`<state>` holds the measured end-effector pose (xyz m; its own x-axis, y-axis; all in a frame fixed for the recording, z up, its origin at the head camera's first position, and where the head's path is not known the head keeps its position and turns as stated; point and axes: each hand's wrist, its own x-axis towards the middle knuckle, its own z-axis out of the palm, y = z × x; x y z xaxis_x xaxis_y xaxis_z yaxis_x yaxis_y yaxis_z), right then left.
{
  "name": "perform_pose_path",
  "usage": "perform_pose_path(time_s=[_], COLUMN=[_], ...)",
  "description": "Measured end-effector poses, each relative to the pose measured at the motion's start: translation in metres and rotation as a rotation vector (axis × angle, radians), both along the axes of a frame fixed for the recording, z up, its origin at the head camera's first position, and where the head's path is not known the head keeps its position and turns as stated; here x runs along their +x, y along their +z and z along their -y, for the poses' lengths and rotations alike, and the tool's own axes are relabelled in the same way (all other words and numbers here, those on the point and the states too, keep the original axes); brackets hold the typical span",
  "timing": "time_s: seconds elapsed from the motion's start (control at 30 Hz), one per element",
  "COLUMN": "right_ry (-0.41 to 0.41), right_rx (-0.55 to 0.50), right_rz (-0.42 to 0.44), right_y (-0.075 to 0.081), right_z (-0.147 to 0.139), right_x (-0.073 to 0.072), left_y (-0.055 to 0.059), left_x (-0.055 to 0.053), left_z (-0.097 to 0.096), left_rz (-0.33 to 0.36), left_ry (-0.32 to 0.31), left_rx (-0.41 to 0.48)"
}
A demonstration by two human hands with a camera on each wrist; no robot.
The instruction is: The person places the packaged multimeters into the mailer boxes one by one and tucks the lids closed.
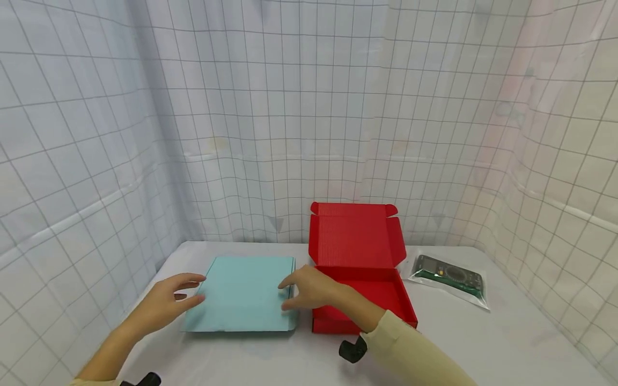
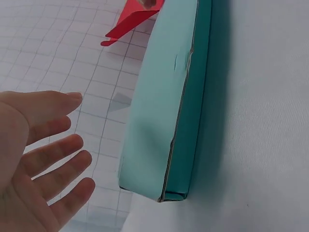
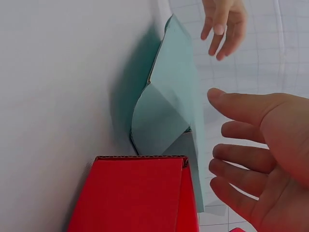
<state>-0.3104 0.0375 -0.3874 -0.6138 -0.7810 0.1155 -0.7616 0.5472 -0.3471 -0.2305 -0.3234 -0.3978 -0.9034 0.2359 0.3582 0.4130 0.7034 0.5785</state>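
The left hand (image 1: 166, 303) is loosely spread, thumb apart from the fingers, with nothing in its grasp, just beside the left edge of a teal box (image 1: 246, 297); the right hand (image 1: 309, 289) is likewise spread and holds nothing, near that box's right edge; the teal box lies on the white counter (image 1: 483, 343) between the hands, lid down; just to its right, under the right forearm, sits a red box (image 1: 354, 236), lid raised at the far side; farther right, a multimeter (image 1: 451, 276) lies in a clear bag; gridded white sheeting (image 1: 309, 107) hangs left, right and far.
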Motion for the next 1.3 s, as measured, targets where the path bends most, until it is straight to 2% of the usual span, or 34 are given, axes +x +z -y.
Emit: perform_pose_path(time_s=[0.13, 0.23, 0.47, 0.8, 1.1, 1.3], right_ry=[0.028, 0.042, 0.023, -0.002, 0.038, 0.03], right_rx=[-0.061, -0.105, -0.245, -0.318, -0.363, -0.404], right_rz=[0.055, 0.094, 0.225, 0.327, 0.439, 0.494], right_y=[0.003, 0.002, -0.002, -0.008, -0.019, -0.028], right_z=[-0.006, -0.011, -0.021, -0.023, -0.023, -0.024], right_x=[0.008, 0.014, 0.026, 0.044, 0.055, 0.063], left_y=[-0.001, -0.002, -0.003, -0.007, -0.01, -0.014], left_x=[-0.003, -0.005, -0.007, -0.007, -0.007, -0.007], left_z=[-0.01, -0.014, -0.02, -0.021, -0.021, -0.019], left_rz=[-0.087, -0.103, -0.129, -0.093, -0.079, -0.048], left_ry=[-0.064, -0.096, -0.13, -0.159, -0.152, -0.16], left_rx=[-0.058, -0.081, -0.124, -0.132, -0.171, -0.209])
